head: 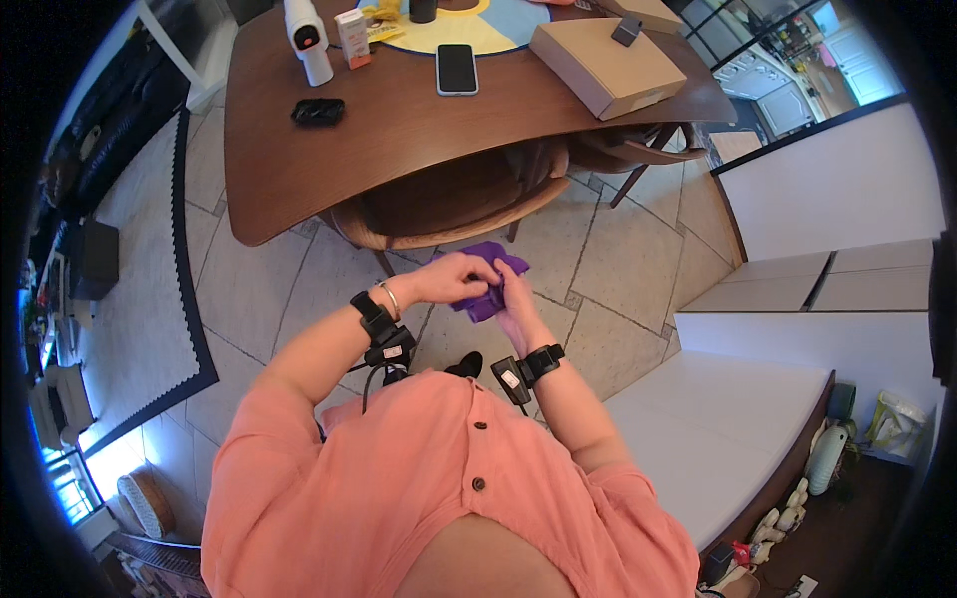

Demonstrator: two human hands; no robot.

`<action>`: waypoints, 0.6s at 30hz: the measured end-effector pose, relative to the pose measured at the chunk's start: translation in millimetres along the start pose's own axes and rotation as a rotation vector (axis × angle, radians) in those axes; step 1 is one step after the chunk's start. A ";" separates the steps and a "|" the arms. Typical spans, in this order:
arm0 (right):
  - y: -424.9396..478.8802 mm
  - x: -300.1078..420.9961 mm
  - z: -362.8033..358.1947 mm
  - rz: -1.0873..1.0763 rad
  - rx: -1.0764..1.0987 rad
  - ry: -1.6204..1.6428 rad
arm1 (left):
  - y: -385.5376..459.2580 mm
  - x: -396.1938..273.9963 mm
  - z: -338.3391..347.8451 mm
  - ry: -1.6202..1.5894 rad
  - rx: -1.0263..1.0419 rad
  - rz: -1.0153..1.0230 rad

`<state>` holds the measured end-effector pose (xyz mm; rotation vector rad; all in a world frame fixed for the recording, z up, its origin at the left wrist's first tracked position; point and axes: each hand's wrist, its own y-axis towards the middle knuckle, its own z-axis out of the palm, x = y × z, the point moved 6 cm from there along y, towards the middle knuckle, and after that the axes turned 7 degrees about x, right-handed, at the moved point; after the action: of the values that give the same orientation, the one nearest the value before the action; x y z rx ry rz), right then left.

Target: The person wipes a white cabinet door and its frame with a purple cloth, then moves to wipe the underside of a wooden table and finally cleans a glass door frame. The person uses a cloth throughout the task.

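Observation:
A crumpled purple cloth [482,305] is bunched between my two hands, in front of my body and above the tiled floor. My left hand [454,278] comes in from the left with its fingers curled onto the upper part of the cloth. On the other side, my right hand [514,303] grips the cloth, its thumb pointing up along the edge. The fingertips of both hands nearly meet, and the folds hide part of them. Each wrist wears a black strap with a small device and a cable.
A brown wooden table [389,127] stands ahead, with a chair [456,198] tucked under it. On it lie a phone [457,69], a cardboard box [605,63], a black pouch-like item [318,112] and a white handheld device [307,41]. A white cabinet top [718,426] extends at right.

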<state>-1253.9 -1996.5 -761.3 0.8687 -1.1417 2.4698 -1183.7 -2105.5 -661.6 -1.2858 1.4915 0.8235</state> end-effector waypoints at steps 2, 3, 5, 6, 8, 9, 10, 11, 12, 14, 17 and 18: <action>3.8 38.4 -13.7 -0.424 -0.132 -0.168 | 6.8 11.9 -23.1 -0.208 -0.230 -0.018; -2.2 60.5 -7.8 -0.632 -0.194 -0.252 | 2.8 16.0 -42.9 -0.218 -0.348 -0.066; -15.0 90.2 22.0 -0.834 -0.212 -0.666 | -7.9 28.7 -68.2 0.477 -0.452 -0.154; -15.2 95.2 36.7 -0.850 -0.193 -0.907 | -11.4 48.1 -66.2 0.548 -0.446 -0.161; -6.9 87.9 57.2 -0.915 -0.129 -1.273 | -5.6 71.6 -60.3 0.664 -0.376 -0.240; -0.6 74.7 66.7 -0.965 -0.082 -1.401 | -1.4 79.9 -53.5 0.705 -0.313 -0.316; 3.9 65.1 75.6 -1.013 -0.026 -1.527 | 1.2 84.8 -49.1 0.746 -0.252 -0.396; 10.0 64.5 73.3 -0.998 -0.057 -1.546 | 5.7 90.0 -47.9 0.685 -0.229 -0.456; 16.4 64.3 71.4 -0.985 -0.086 -1.564 | 11.4 90.9 -47.5 0.624 -0.206 -0.516; 33.6 72.3 60.0 -0.971 -0.179 -1.532 | 18.1 95.6 -46.9 0.587 -0.230 -0.603; 68.4 98.6 35.0 -0.961 -0.319 -1.500 | 17.5 100.8 -49.8 0.642 -0.176 -0.726; 79.4 110.0 21.0 -0.955 -0.384 -1.437 | 18.4 101.0 -48.1 0.650 -0.155 -0.725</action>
<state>-1369.3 -2063.2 -728.6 2.3705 -0.9759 0.6203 -1210.6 -2178.2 -744.3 -2.1607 1.2686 0.0277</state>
